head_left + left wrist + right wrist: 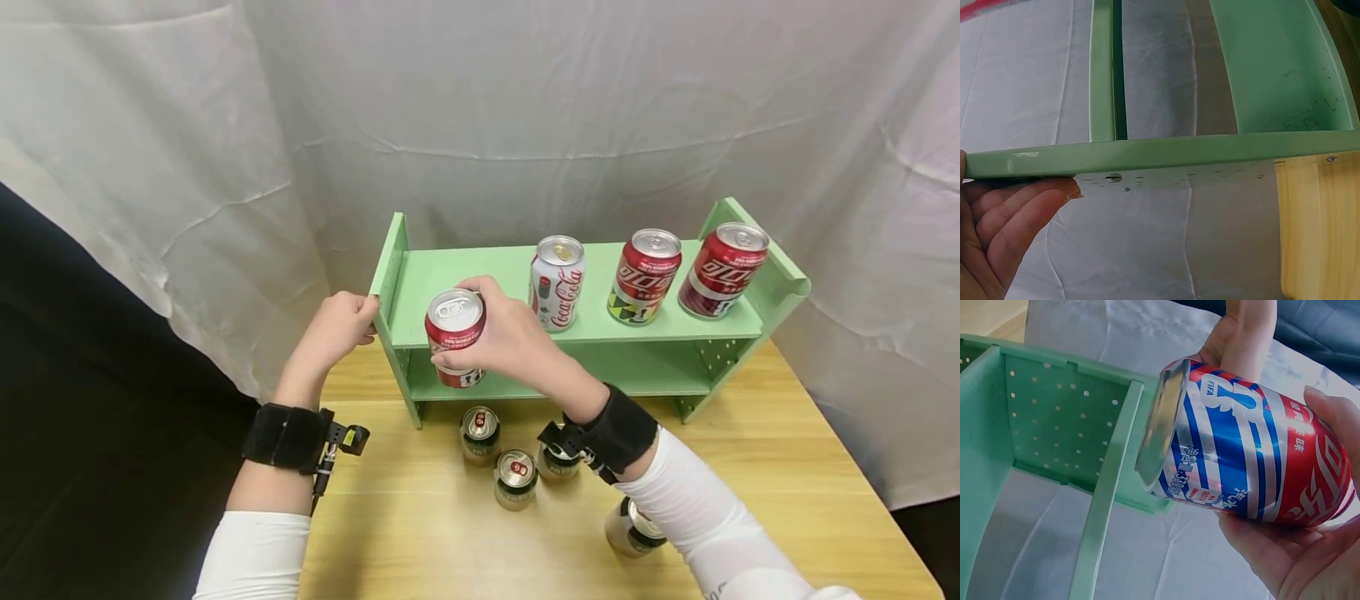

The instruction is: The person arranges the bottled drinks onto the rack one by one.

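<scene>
- Head view, nearest first: four green-banded cans stand on the wooden table [787, 467] below the person's forearms — one [480, 433] just before the shelf's foot, one [516, 478] closer in, one [557, 460] partly hidden by the right wrist strap, and one [633, 528] off to the right by the sleeve.
- Above them, the right hand [510, 337] grasps a red can [455, 335], thumb in front and fingers curled round the back. The can hangs upright in front of the left part of the upper board, not yet resting on it (the right wrist view shows its blue and white stripes and its shiny top beside the shelf's front edge).
- Left hand [337, 327] grips the left end panel of the green shelf [465, 279], fingers wrapped over its edge; the left wrist view shows fingers [1022, 212] lying under that panel.
- Farther back on the upper board stand a white cola can [557, 282], then two red cans [643, 277] [722, 270] toward the right end.
- Judged risk: the held can's base could catch the board's front lip and tip, or its side could bump the white cola can; loosening the left hand might let the light shelf slide on the table.
- Behind everything hangs a white cloth [525, 100].
</scene>
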`<state>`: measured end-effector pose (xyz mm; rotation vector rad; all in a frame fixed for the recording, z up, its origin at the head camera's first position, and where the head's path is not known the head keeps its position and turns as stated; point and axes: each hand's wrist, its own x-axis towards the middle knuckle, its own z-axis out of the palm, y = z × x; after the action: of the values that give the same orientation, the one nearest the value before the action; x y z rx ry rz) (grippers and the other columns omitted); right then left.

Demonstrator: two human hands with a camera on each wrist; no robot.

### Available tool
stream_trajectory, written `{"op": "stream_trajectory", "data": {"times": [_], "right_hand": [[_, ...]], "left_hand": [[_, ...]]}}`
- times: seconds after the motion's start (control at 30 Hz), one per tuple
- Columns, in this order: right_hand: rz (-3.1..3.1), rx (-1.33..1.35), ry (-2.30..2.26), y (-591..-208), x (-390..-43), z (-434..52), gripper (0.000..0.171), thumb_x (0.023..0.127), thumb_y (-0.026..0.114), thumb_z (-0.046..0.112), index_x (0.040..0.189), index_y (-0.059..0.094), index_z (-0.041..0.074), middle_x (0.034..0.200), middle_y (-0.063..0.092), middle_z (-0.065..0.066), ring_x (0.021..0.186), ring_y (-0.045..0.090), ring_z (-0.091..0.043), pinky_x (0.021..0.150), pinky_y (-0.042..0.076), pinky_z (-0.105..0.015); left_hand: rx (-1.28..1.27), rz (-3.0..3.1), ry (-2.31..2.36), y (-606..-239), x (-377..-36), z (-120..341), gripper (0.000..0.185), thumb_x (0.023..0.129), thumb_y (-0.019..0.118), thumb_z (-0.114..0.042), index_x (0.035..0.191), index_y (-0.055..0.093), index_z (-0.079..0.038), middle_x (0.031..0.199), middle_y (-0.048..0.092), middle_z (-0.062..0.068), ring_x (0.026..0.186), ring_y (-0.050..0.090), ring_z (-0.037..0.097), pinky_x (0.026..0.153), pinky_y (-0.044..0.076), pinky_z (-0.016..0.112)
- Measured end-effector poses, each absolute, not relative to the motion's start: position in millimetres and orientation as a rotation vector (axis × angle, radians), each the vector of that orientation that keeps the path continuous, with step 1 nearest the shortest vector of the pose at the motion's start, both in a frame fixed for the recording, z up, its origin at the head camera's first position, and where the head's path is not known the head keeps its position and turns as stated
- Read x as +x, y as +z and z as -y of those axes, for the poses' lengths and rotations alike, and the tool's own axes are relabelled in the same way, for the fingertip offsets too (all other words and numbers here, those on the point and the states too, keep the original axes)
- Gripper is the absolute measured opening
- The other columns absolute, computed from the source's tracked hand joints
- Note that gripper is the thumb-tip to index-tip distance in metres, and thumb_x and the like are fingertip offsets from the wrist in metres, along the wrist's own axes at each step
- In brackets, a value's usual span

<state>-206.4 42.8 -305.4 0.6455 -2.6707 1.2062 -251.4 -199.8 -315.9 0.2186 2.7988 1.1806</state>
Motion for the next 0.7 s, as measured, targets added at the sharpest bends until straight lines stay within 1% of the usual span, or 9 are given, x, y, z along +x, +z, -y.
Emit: {"op": "stream_trajectory", "data": {"times": [0.1, 0.17, 0.33, 0.53, 0.63, 0.7], "right_hand": [[2.672, 0.617, 1.222, -304.6, -211.8, -42.0, 0.083, 0.059, 0.086, 0.039, 0.127, 0.044, 0.014, 0.102, 0.067, -0.006, 0.087, 0.066, -0.018, 0.071, 0.056, -0.032], [2.673, 0.602, 1.220, -304.7, -216.1, -40.4, 0.083, 0.060, 0.085, 0.040, 0.127, 0.044, 0.014, 0.103, 0.066, -0.005, 0.088, 0.065, -0.018, 0.071, 0.056, -0.032], [2.669, 0.555, 1.250, -307.2, -228.7, -36.9, 0.081, 0.062, 0.084, 0.039, 0.127, 0.043, 0.016, 0.104, 0.066, -0.005, 0.092, 0.065, -0.019, 0.074, 0.056, -0.033], [2.676, 0.515, 1.267, -309.4, -239.9, -35.6, 0.080, 0.063, 0.084, 0.038, 0.128, 0.043, 0.016, 0.105, 0.066, -0.006, 0.093, 0.065, -0.020, 0.074, 0.055, -0.034], [2.686, 0.523, 1.276, -308.4, -244.6, -34.3, 0.080, 0.063, 0.083, 0.038, 0.129, 0.043, 0.016, 0.106, 0.066, -0.006, 0.093, 0.064, -0.019, 0.074, 0.055, -0.033], [2.696, 0.531, 1.283, -307.1, -247.3, -33.5, 0.080, 0.063, 0.083, 0.038, 0.128, 0.043, 0.016, 0.105, 0.065, -0.006, 0.093, 0.064, -0.019, 0.073, 0.056, -0.033]], "left_hand": [[0.228, -2.799, 1.170, -316.9, -251.0, 199.2, 0.042, 0.096, 0.031, -0.021, 0.056, 0.035, -0.010, 0.093, 0.065, 0.023, 0.084, 0.068, 0.030, 0.081, 0.058, 0.039], [0.230, -2.801, 1.169, -317.8, -250.1, 199.2, 0.041, 0.096, 0.031, -0.020, 0.056, 0.034, -0.011, 0.090, 0.064, 0.022, 0.084, 0.068, 0.029, 0.081, 0.058, 0.039], [0.225, -2.788, 1.188, -321.3, -249.2, 199.8, 0.041, 0.095, 0.031, -0.020, 0.056, 0.036, -0.010, 0.104, 0.065, 0.026, 0.088, 0.069, 0.032, 0.082, 0.058, 0.040], [0.227, -2.779, 1.226, -322.9, -251.7, 200.0, 0.039, 0.094, 0.032, -0.019, 0.057, 0.036, -0.010, 0.101, 0.064, 0.026, 0.090, 0.068, 0.033, 0.083, 0.058, 0.040], [0.233, -2.772, 1.242, -322.0, -252.4, 200.6, 0.038, 0.094, 0.032, -0.018, 0.058, 0.038, -0.008, 0.107, 0.064, 0.027, 0.093, 0.068, 0.034, 0.084, 0.057, 0.040], [0.242, -2.775, 1.239, -321.4, -252.2, 200.9, 0.038, 0.094, 0.032, -0.018, 0.058, 0.039, -0.008, 0.108, 0.064, 0.027, 0.093, 0.068, 0.033, 0.084, 0.057, 0.041]]}}
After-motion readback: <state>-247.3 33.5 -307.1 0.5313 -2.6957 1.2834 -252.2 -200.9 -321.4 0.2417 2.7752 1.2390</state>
